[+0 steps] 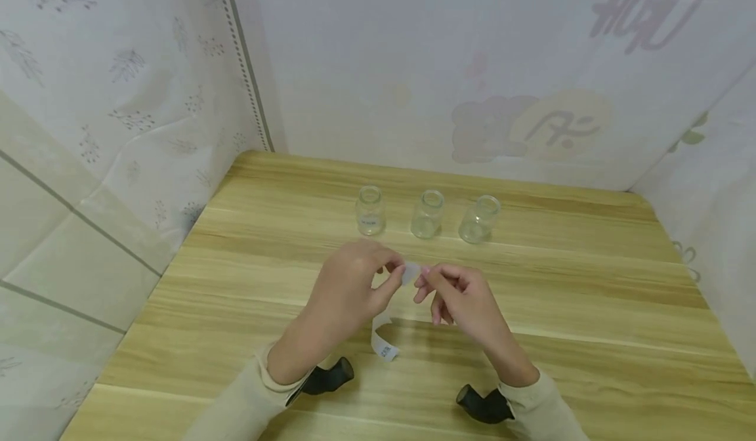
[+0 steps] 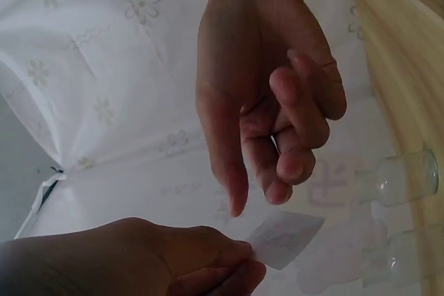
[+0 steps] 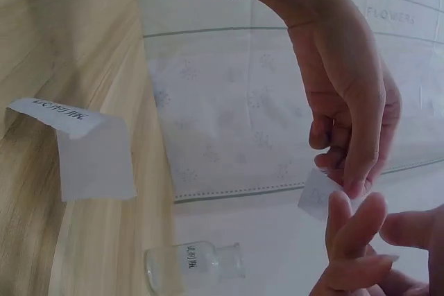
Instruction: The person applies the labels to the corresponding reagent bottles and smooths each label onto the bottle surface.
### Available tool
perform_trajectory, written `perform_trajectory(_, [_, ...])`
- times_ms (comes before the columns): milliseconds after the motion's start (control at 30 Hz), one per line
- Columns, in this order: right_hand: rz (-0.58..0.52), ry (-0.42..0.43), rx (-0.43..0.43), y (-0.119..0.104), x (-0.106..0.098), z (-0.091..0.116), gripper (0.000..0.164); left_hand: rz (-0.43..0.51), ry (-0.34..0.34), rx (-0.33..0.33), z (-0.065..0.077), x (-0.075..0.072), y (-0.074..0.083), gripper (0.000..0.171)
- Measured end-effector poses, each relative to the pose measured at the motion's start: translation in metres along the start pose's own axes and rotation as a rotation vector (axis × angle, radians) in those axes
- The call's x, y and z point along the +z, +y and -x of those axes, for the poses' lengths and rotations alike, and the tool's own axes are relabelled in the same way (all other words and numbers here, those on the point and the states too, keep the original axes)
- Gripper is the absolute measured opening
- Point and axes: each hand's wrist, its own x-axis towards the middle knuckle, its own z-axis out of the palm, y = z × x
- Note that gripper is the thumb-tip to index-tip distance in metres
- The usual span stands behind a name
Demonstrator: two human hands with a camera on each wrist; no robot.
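My left hand [image 1: 354,280] pinches a small white label [image 1: 410,273] between thumb and fingertips above the table. Printing on the label [image 2: 288,237] shows faintly in the left wrist view. Close to the label's other side is my right hand [image 1: 461,293], its fingers loosely bent; in the left wrist view the right hand [image 2: 267,95] is apart from the label. Behind the hands stand three clear glass bottles: the left bottle [image 1: 370,211] bears a printed label, while the middle bottle [image 1: 427,215] and the right bottle [image 1: 479,220] show none.
A curled white paper strip [image 1: 384,346] with printed characters lies on the wooden table [image 1: 266,310] below the hands. Black curved pieces [image 1: 331,377] protrude at both cuffs. Patterned white cloth [image 1: 366,67] hangs behind the table and at its sides.
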Motion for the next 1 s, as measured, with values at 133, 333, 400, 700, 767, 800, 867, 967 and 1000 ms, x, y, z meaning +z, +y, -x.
perform_trajectory(133, [-0.044, 0.047, -0.016, -0.003, -0.003, -0.001, 0.035, 0.001, -0.006, 0.079, 0.001, 0.006, 0.006, 0.005])
perform_trajectory(333, [-0.055, 0.084, 0.034, -0.003, -0.004, 0.000, 0.029, -0.028, -0.010, 0.153, 0.003, 0.011, 0.010, 0.005])
perform_trajectory(400, [-0.048, 0.104, 0.051, -0.003, -0.005, 0.001, 0.024, -0.029, -0.007, 0.163, 0.003, 0.012, 0.011, 0.005])
perform_trajectory(700, [-0.032, 0.268, -0.112, -0.006, -0.013, 0.006, 0.019, 0.124, 0.130, -0.011, 0.001, 0.016, 0.008, 0.008])
perform_trajectory(767, [-0.036, 0.274, -0.149, -0.006, -0.015, 0.006, 0.018, 0.200, 0.167, -0.099, 0.000, 0.015, 0.007, 0.008])
perform_trajectory(800, [-0.036, 0.272, -0.164, -0.006, -0.016, 0.006, 0.017, 0.243, 0.177, -0.135, 0.000, 0.014, 0.006, 0.008])
perform_trajectory(867, [-0.036, 0.256, -0.182, -0.007, -0.018, 0.006, 0.016, 0.301, 0.173, -0.183, -0.001, 0.012, 0.005, 0.009])
perform_trajectory(967, [-0.022, 0.237, -0.205, -0.007, -0.019, 0.006, 0.015, 0.375, 0.138, -0.229, -0.002, 0.010, 0.005, 0.010])
perform_trajectory(1000, [-0.014, 0.235, -0.212, -0.007, -0.019, 0.006, 0.014, 0.391, 0.128, -0.242, -0.003, 0.010, 0.005, 0.010])
